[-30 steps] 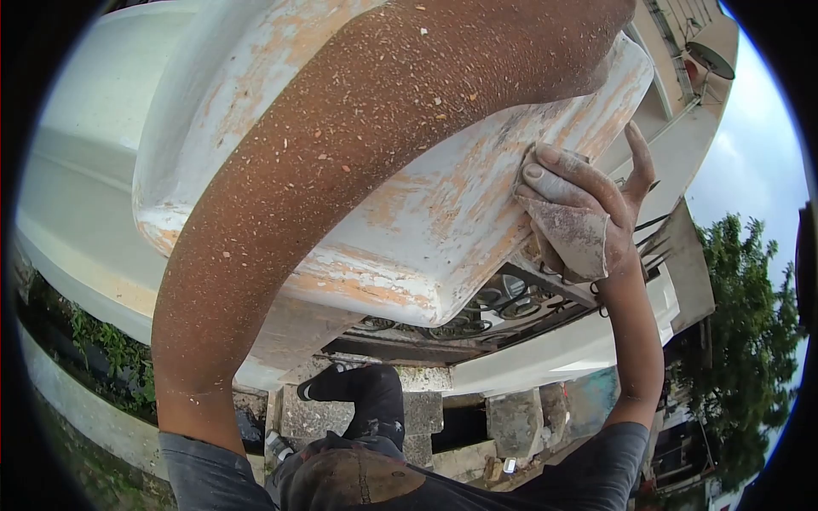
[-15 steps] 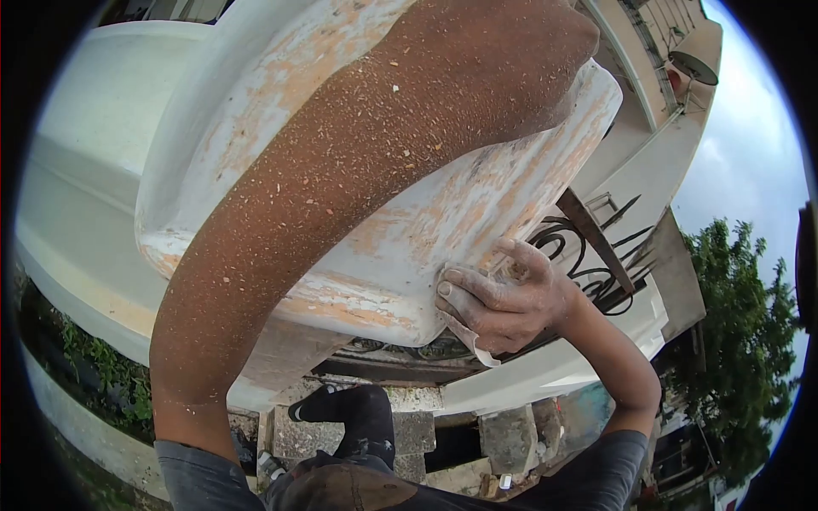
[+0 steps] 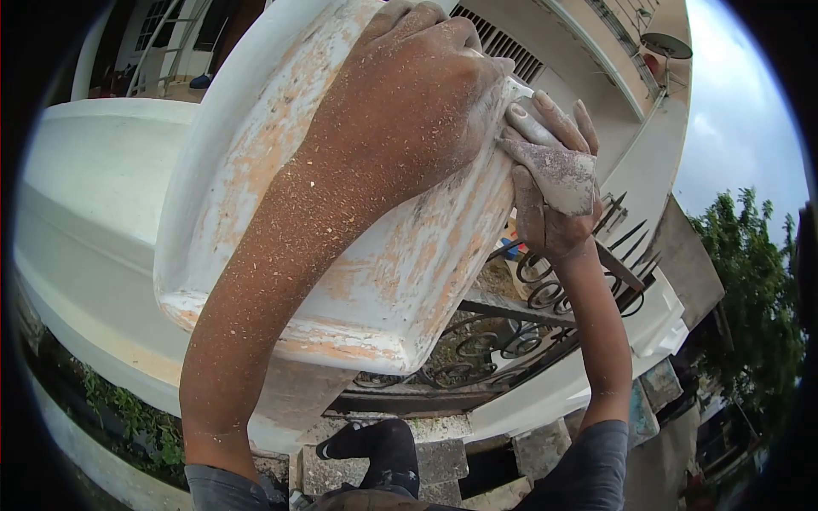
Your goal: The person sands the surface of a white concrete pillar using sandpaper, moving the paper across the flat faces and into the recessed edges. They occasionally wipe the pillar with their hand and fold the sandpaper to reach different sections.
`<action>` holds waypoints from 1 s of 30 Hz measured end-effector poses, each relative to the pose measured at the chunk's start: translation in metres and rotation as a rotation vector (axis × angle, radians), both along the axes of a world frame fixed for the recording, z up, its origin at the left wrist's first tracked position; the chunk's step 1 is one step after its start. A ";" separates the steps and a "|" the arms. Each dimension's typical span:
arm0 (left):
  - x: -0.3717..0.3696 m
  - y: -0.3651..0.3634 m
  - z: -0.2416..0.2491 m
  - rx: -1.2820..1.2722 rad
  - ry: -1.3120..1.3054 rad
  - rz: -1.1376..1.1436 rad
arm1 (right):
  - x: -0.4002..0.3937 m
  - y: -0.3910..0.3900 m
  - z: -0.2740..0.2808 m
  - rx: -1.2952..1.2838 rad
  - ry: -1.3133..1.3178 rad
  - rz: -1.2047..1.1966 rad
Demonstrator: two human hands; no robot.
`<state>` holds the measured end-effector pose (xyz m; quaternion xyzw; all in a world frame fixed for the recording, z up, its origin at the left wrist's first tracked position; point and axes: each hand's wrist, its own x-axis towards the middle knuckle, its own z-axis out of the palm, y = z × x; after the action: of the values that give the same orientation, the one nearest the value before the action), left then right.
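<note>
A white molded slab (image 3: 341, 294), its paint worn through to peach-orange patches, fills the middle. My left hand (image 3: 426, 72) presses on its upper part, fingers bent and closed; whatever lies beneath them is hidden. Wood-coloured flecks and dust cover that forearm. At the slab's right edge, my right hand (image 3: 554, 170) shows its palm side, the fingers coated in white dust. A pale, speckled piece that looks like sandpaper (image 3: 569, 180) lies across the palm, held between thumb and fingers.
A black wrought-iron railing (image 3: 545, 294) with pointed spikes runs right of and below the slab. Another white ledge (image 3: 102, 187) curves along the left. My dark-trousered leg (image 3: 383, 447) is over stone blocks below. A satellite dish (image 3: 666, 45) hangs on the building.
My right hand has moved up along the slab's right edge from its lower corner and turned palm outward. My left hand has come down into view, and the whole view has shifted.
</note>
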<state>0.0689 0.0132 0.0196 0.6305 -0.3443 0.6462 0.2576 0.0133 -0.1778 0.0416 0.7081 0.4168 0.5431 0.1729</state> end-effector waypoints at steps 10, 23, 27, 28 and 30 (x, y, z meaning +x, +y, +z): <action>-0.005 0.000 0.003 -0.028 0.030 -0.086 | 0.008 0.001 0.010 0.127 0.086 0.123; -0.004 -0.002 0.007 -0.033 0.024 -0.114 | 0.001 -0.006 -0.025 0.067 0.138 0.106; -0.006 0.000 0.008 -0.035 0.046 -0.088 | 0.004 -0.030 -0.075 -0.171 0.386 0.128; -0.008 -0.001 0.008 -0.023 0.068 -0.091 | 0.007 -0.027 -0.058 -0.140 0.305 0.122; -0.008 -0.001 0.007 -0.024 0.068 -0.092 | 0.010 0.000 0.007 -0.002 0.093 0.132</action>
<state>0.0613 0.0118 0.0268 0.6325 -0.3562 0.6160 0.3061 0.0235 -0.1780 0.0482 0.7034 0.4708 0.5193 0.1180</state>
